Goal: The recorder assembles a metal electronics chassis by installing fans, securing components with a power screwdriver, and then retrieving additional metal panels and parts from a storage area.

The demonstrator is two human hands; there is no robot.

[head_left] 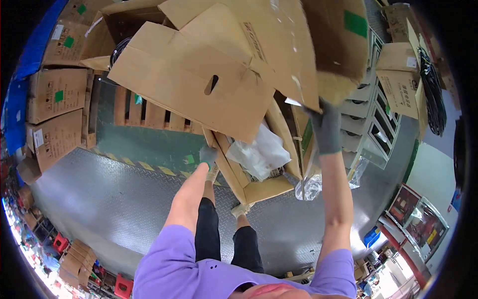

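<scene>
A large opened-out cardboard carton (184, 74), with an oval handle slot in one panel, spreads across the upper middle. My right hand (327, 129), in a grey glove, closes on its lower right corner. Beneath it an open cardboard box (266, 190) stands on the metal floor, holding crumpled white plastic wrapping (259, 154). My left hand (208, 155), also gloved in grey, is at this box's left wall. Its fingers are mostly hidden there, so their grip does not show. The carton's panels cover the box's far end.
Stacked cardboard boxes (59, 94) stand at the left beside a wooden pallet (149, 114). At the right are a grey metal rack (381, 134), a carton (398, 89) and a black cable coil (432, 94). Clear plastic film (309, 188) lies near the open box. Yellow-striped edging (144, 165) crosses the floor.
</scene>
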